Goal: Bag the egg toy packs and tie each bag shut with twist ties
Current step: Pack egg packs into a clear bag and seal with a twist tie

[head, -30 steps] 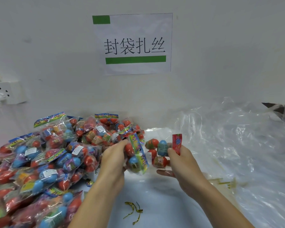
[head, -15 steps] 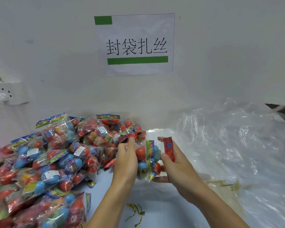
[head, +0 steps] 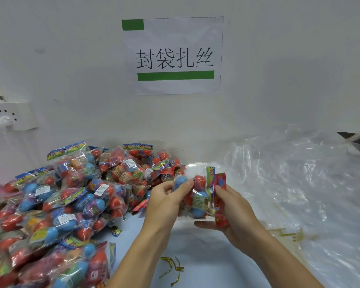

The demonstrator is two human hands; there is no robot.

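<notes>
Clear crinkled plastic wraps the egg toy pack [head: 197, 196] of red and blue eggs held above the pale table [head: 206, 254], between both hands. The left hand [head: 164, 202] grips the pack's left side, thumb on a blue egg, fingers curled behind. The right hand [head: 235, 210] supports it from beneath and pinches a red printed header card [head: 220, 194] along its right edge. Left of the hands, a heap of similar egg toy packs [head: 56, 208] covers the table. To the right lie loose transparent plastic bags [head: 299, 183]. Gold twist ties [head: 173, 269] rest on the table below the hands. A paper sign with green bars [head: 175, 57] hangs on the wall.
</notes>
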